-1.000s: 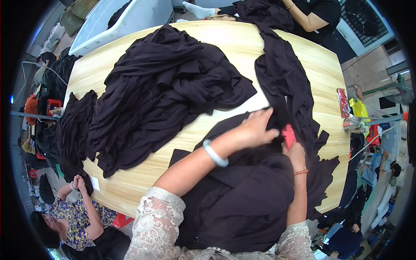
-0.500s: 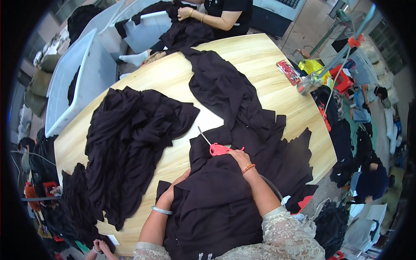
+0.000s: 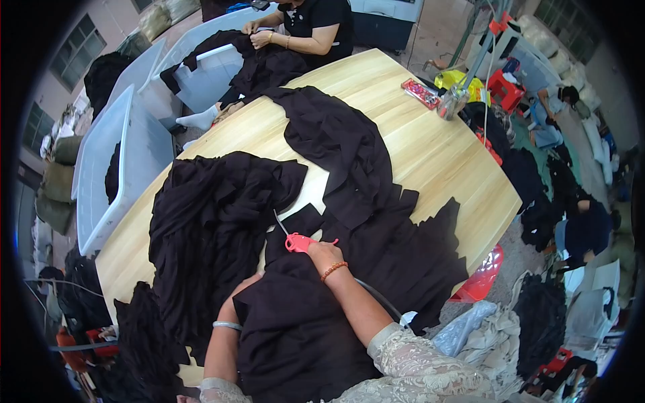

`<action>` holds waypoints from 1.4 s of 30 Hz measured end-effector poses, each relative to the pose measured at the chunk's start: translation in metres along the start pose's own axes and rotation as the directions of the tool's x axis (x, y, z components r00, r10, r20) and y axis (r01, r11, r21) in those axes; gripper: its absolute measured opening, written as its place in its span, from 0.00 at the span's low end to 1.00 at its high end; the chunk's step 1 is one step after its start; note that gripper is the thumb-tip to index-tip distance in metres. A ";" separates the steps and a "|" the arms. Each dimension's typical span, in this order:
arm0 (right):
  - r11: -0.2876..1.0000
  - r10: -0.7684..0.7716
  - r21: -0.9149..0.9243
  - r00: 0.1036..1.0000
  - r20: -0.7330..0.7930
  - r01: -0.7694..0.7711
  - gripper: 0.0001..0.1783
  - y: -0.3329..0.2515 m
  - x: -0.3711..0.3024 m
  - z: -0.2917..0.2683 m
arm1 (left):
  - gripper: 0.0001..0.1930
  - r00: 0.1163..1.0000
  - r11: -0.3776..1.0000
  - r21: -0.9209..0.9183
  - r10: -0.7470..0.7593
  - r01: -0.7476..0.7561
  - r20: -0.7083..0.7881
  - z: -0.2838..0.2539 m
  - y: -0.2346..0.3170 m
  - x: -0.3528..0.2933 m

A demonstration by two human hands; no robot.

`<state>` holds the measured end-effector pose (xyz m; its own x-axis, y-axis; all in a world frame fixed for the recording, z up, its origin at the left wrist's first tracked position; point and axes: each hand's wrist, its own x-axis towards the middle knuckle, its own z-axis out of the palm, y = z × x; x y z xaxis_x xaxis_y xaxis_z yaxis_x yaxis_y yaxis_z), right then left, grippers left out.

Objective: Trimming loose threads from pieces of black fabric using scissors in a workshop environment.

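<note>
My right hand (image 3: 324,258) is closed round a pinkish-red air blow gun (image 3: 299,243). Its thin metal nozzle points up and to the left, its tip beside the left cloth heap, and a grey hose (image 3: 376,295) trails back past my right forearm. Under the gun lies a black garment or fabric piece (image 3: 295,322) that drapes over the table edge onto my lap. My left hand (image 3: 248,283) reaches beneath the left side of this cloth, its fingers hidden. A crumpled black cloth heap (image 3: 215,208) lies to its left, and more black cloth (image 3: 342,148) stretches across the table to the far side.
The wooden table (image 3: 450,158) carries a red patterned box (image 3: 420,93) near its far right edge. White plastic bins (image 3: 111,171) stand at the far left. Across the table, a person (image 3: 316,33) handles black cloth. A red stool (image 3: 480,275) and plastic bags (image 3: 463,329) are at the right.
My view has shifted a little. The blow gun and my right hand have moved left, closer to the left cloth heap. My left hand has slipped further under the cloth.
</note>
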<state>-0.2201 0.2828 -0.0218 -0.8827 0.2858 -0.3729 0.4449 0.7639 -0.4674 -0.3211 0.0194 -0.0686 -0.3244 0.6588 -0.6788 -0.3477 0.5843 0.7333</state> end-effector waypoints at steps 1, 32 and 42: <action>1.000 -0.025 0.003 0.999 -0.025 0.025 0.13 0.007 0.001 0.004 | 0.29 0.986 0.736 -0.658 -0.140 0.161 0.086 0.019 0.020 -0.002; 0.709 -0.216 0.680 0.975 -0.042 0.186 0.10 -0.004 -0.061 -0.246 | 0.58 0.478 0.546 0.430 0.837 -0.718 -0.266 0.179 0.222 0.002; 0.782 -0.557 0.218 0.812 -0.175 0.584 0.31 0.023 -0.027 -0.222 | 0.08 0.548 0.303 -0.466 0.314 -0.832 -0.775 0.149 0.225 -0.101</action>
<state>-0.2197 0.4211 0.1560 -0.9909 -0.0923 0.0980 -0.1344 0.6382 -0.7581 -0.2356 0.1549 0.1712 -0.9689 0.1774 -0.1723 -0.2449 -0.5917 0.7680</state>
